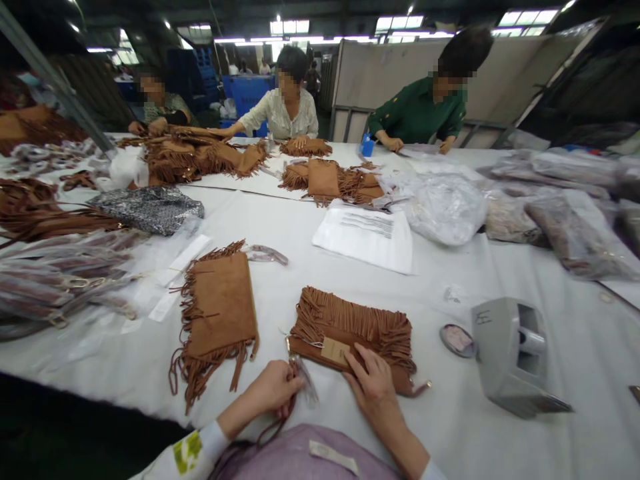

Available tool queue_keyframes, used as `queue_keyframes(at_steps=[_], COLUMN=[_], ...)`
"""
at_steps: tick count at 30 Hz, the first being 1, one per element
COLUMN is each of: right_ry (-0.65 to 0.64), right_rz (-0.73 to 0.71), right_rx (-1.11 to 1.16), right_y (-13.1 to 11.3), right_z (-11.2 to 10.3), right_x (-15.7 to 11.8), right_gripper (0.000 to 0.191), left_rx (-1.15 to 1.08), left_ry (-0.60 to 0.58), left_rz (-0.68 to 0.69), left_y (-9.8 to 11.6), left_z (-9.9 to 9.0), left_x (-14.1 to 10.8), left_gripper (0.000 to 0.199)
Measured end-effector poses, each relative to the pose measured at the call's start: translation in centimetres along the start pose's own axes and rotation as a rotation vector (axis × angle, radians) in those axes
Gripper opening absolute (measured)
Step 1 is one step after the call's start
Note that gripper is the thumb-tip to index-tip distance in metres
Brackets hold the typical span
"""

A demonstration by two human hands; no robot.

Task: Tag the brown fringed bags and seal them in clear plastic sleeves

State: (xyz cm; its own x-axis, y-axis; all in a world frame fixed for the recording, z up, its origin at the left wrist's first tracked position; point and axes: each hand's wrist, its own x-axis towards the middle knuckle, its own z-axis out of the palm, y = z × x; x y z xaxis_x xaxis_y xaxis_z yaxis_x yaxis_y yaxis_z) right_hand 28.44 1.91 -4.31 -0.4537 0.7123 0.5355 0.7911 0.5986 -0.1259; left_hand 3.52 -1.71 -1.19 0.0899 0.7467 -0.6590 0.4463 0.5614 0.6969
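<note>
Directly in front of me lies a brown fringed bag, its fringe toward the far side. A tan paper tag rests on it, tied by a white string. My right hand lies on the near edge of the bag, fingers stretched out beside the tag. At the bag's left corner my left hand is closed on a thin brown strap, with clear plastic wrapping at the fingers and a metal clasp just above. A second fringed bag lies flat to the left, touched by neither hand.
A grey tape dispenser and a small round dish stand at right. Plastic-wrapped straps pile up at left. Farther back are white printed bags, clear plastic, more fringed bags and several co-workers across the table.
</note>
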Motion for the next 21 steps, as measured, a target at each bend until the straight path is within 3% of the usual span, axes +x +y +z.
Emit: queue_keyframes(at_steps=[4,8,11,13,16,19,21], right_ry=[-0.024,-0.147,-0.256,-0.292,-0.297,-0.275,-0.261], right_rz=[0.052,0.158,0.121,0.078,0.072,0.071,0.048], right_rx=[0.100,0.246,0.220,0.147,0.097,0.108,0.103], right_y=[0.4,-0.4,-1.9,-2.8,-3.0,-2.3,-1.7], right_z=[0.5,-0.9,-1.6,-1.2,-0.2,-0.3,-0.9], right_x=[0.3,0.9,0.3,-0.3,-0.8,-0.8,-0.7], right_gripper=[0.030,0.032,0.058,0.074,0.059,0.045,0.044], left_rx=[-0.404,-0.743,-0.999,-1.032,-0.566,0.061,0.377], left_ry=[0.078,0.204,0.259,0.220,0.200,0.476,0.600], left_rz=[-0.038,-0.012,0.065,0.106,0.243,0.624,0.836], left_y=[1.0,1.8,1.7,1.2,0.0,-1.3,-2.0], left_z=[3.2,6.5,7.9,7.7,5.5,2.1,0.2], left_x=[1.8,2.1,2.0,1.7,1.1,1.7,3.1], left_gripper=[0.037,0.034,0.034,0.037,0.040,0.041,0.062])
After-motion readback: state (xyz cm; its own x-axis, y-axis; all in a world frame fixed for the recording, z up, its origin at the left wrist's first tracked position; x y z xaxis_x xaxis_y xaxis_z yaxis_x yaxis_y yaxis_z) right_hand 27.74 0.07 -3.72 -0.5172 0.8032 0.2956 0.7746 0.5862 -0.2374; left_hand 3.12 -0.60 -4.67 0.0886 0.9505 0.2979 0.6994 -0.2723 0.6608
